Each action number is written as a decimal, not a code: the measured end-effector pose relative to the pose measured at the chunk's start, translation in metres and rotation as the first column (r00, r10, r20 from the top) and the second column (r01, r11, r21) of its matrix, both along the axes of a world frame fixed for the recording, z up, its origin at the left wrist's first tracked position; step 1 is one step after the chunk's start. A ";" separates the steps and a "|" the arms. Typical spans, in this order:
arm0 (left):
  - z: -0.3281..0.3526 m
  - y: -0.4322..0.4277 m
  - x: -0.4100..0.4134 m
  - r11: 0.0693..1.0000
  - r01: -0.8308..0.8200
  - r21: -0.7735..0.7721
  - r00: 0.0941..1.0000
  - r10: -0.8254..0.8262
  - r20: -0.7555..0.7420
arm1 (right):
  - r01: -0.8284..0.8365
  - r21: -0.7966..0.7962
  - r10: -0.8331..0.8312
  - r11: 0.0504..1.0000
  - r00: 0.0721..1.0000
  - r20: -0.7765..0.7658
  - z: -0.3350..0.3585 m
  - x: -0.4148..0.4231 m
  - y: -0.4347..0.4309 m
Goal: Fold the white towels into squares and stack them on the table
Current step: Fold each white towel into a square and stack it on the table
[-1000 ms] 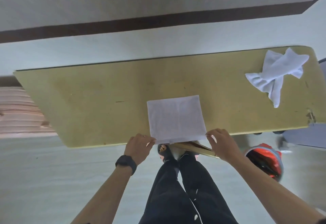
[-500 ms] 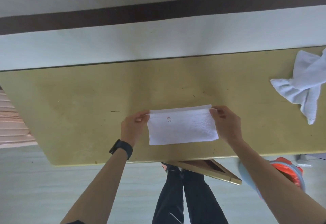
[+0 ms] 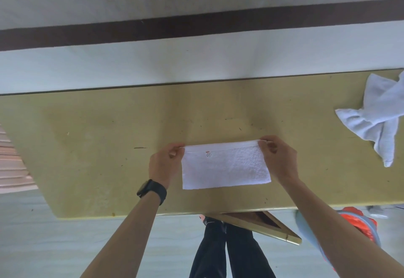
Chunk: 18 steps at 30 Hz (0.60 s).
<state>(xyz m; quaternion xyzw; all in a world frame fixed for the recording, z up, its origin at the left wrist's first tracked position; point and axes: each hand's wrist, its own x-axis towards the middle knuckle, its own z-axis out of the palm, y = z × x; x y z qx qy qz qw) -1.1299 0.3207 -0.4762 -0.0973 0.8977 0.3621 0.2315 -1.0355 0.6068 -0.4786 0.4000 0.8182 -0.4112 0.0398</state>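
Folded white towel (image 3: 225,166) lies flat as a wide rectangle on the yellow table (image 3: 98,157), close to its near edge. At the towel's left side, the left hand (image 3: 165,166), with a black watch (image 3: 152,191) on its wrist, pinches the far left corner. The right hand (image 3: 278,159) pinches the far right corner. Farther back and well to the towel's right lies a crumpled white towel (image 3: 376,115).
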 end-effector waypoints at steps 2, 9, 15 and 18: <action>0.001 0.001 -0.001 1.000 -0.001 -0.008 1.000 0.001 0.000 | -0.010 0.043 0.009 0.999 1.000 0.028 -0.002 -0.002 -0.001; 0.001 0.005 -0.005 0.984 0.106 -0.143 0.994 -0.110 -0.020 | -0.080 0.198 0.055 0.977 0.990 0.129 0.003 -0.009 -0.007; -0.003 0.012 0.004 0.867 0.285 -0.409 0.902 -0.387 -0.193 | -0.011 0.147 0.004 0.989 0.999 0.048 0.009 -0.003 -0.014; -0.013 0.012 0.012 0.780 0.375 -0.502 0.724 -0.584 -0.367 | -0.038 0.230 0.045 0.972 0.999 -0.024 0.019 0.019 -0.035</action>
